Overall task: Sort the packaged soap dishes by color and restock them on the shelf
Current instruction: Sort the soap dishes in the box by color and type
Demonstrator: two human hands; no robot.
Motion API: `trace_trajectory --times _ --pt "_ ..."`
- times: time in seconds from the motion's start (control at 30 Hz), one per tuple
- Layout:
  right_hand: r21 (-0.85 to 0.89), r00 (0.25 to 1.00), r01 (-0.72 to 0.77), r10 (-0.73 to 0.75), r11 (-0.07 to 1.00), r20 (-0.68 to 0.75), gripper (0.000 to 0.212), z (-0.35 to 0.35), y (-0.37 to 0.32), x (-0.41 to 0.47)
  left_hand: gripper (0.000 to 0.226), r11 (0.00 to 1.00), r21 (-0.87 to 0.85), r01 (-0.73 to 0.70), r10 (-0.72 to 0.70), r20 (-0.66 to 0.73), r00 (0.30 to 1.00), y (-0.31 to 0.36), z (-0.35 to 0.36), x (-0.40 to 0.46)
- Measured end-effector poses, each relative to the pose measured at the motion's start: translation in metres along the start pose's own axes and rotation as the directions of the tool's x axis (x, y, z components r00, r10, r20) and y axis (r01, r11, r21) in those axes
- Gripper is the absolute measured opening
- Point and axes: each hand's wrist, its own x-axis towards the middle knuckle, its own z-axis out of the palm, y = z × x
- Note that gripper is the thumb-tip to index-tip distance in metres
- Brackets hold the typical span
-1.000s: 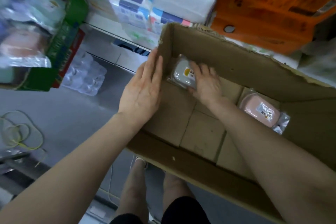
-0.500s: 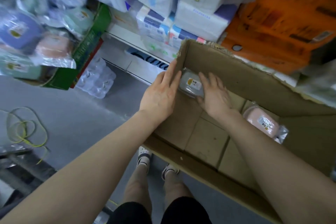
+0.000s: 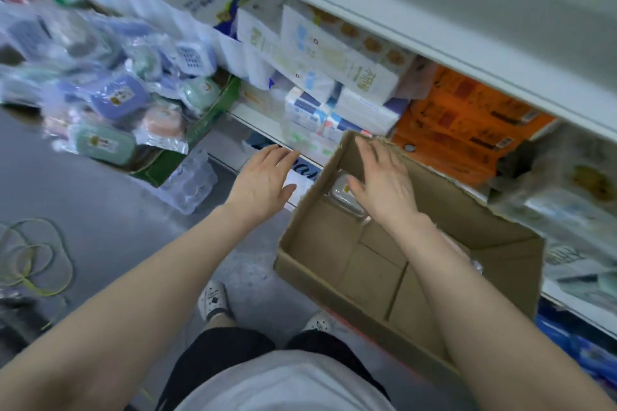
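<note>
The right hand (image 3: 384, 183) lies flat over a grey soap dish (image 3: 344, 197) in the cardboard box (image 3: 334, 264). The left hand (image 3: 263, 180) is spread wide beside the box, holding nothing.

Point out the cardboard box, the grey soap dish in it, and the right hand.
cardboard box (image 3: 320, 264): head view, bare near-left inner wall.
grey soap dish (image 3: 345, 198): head view, wrapped edge showing left of the fingers.
right hand (image 3: 387, 187): head view, back of the hand.
</note>
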Motion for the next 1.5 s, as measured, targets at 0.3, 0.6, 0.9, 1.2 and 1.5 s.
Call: trace_trajectory --times 0.3,0.6,0.9,1.2,1.5 --pt "-0.001 0.960 0.271 -0.271 0.963 -0.066 0.063 0.013 -0.166 0.071 0.051 0.999 0.001 0.046 -0.045 -0.193 0.980 -0.152 -0.072 -0.032" --pt "0.039 0.931 0.364 -0.361 0.931 -0.060 0.064 0.061 -0.334 0.143 0.047 0.983 0.007 0.185 -0.182 -0.144 0.973 -0.316 -0.118 -0.082" --pt "0.044 0.915 0.395 -0.397 0.918 0.070 0.068 0.101 -0.420 0.210 0.052 0.967 -0.002 0.254 -0.253 -0.075 0.965 -0.430 -0.111 -0.089" --pt "0.132 0.913 0.365 -0.382 0.922 0.144 0.067 0.148 -0.473 0.330 0.054 0.944 0.043 0.327 -0.328 0.024 0.944 -0.549 -0.110 -0.031" --pt "0.130 0.940 0.294 -0.312 0.947 0.140 0.075 0.169 -0.537 0.434 0.055 0.908 -0.002 0.419 -0.411 0.187 0.892 -0.643 -0.097 -0.007"
